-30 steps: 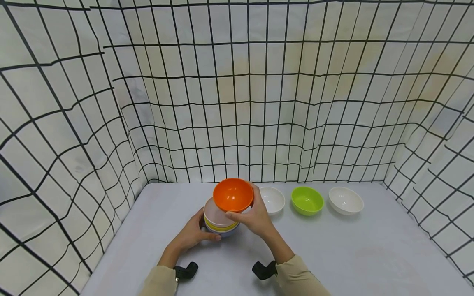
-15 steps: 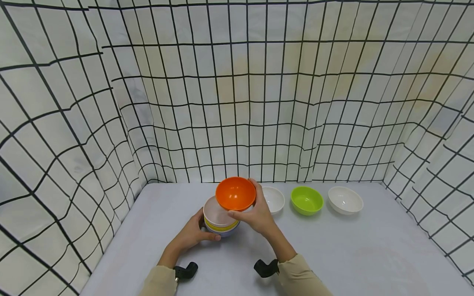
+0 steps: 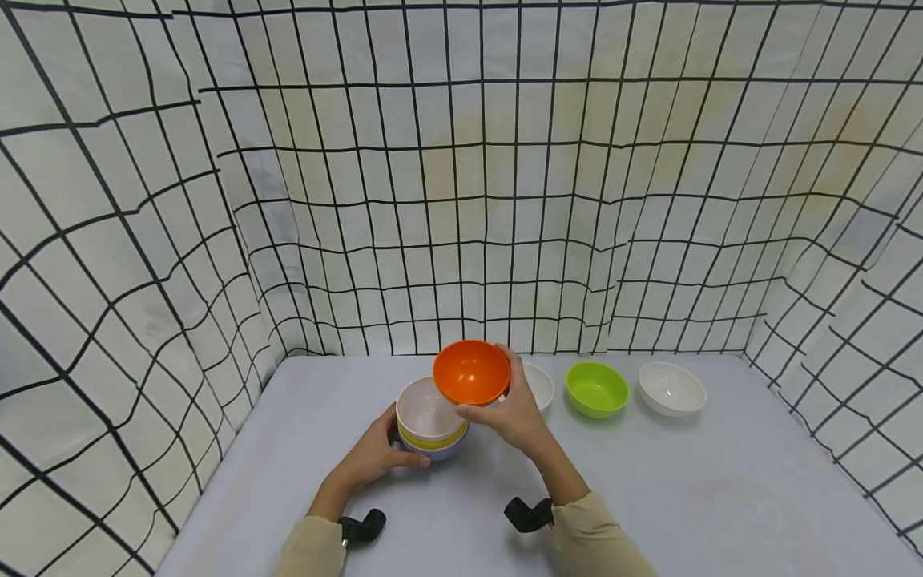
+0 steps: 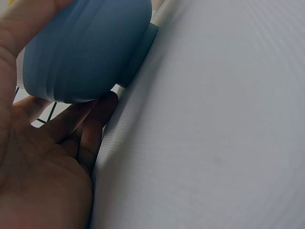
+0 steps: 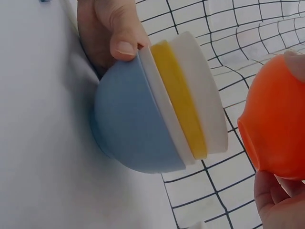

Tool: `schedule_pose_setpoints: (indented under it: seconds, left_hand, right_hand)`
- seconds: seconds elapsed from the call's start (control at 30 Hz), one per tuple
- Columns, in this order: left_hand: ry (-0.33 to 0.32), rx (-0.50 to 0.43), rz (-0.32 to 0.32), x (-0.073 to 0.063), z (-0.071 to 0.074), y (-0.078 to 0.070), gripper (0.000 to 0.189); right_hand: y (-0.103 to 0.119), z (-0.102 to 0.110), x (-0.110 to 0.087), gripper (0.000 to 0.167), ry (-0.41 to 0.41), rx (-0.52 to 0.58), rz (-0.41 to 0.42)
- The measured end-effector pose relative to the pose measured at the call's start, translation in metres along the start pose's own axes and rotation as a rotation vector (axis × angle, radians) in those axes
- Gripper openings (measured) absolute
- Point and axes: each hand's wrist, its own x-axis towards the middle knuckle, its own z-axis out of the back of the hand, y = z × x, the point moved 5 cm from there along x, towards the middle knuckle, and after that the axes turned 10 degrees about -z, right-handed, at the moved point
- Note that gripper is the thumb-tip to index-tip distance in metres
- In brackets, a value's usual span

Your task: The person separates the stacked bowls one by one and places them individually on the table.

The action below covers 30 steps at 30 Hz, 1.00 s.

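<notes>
A stack of nested bowls stands before me in the head view, with a pale pinkish bowl point(image 3: 424, 410) on top. Below it, the right wrist view shows a yellow bowl point(image 5: 180, 98), a white rim and a light blue bowl point(image 5: 131, 117) at the bottom. My left hand point(image 3: 375, 450) grips the stack from the left, thumb at the front and fingers around the blue bowl's side. With my right hand point(image 3: 517, 413) I hold an orange bowl point(image 3: 470, 372) by its side, raised at the stack's upper right. It is apart from the stack in the right wrist view.
To the right, a white bowl point(image 3: 541, 388), partly hidden behind my right hand, a lime green bowl point(image 3: 597, 390) and another white bowl point(image 3: 672, 390) stand in a row on the white table point(image 3: 685, 497). A white, black-gridded wall point(image 3: 505, 216) encloses the back and sides.
My right hand has moved right and slightly up with the orange bowl, uncovering more of the stack's top. My left hand and the stack have stayed in place.
</notes>
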Motion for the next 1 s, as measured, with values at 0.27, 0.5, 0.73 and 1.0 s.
schedule_pose_setpoints:
  seconds: [0.27, 0.5, 0.73, 1.0]
  left_hand:
    - [0.004, -0.005, -0.016, 0.0, 0.0, -0.001, 0.107]
    - [0.003, 0.007, -0.025, 0.0, 0.0, -0.002, 0.107]
    - [0.006, -0.001, -0.025, 0.003, -0.002, -0.001, 0.11]
    - [0.005, -0.001, -0.019, 0.001, -0.001, -0.002, 0.111]
  right_hand:
    - [0.004, 0.022, 0.001, 0.112, -0.042, -0.018, -0.043]
    - [0.001, 0.042, -0.002, 0.113, -0.079, -0.047, -0.077]
    - [-0.007, 0.065, -0.015, 0.114, -0.081, -0.091, -0.128]
    - [-0.012, 0.103, -0.032, 0.111, -0.089, -0.17, -0.104]
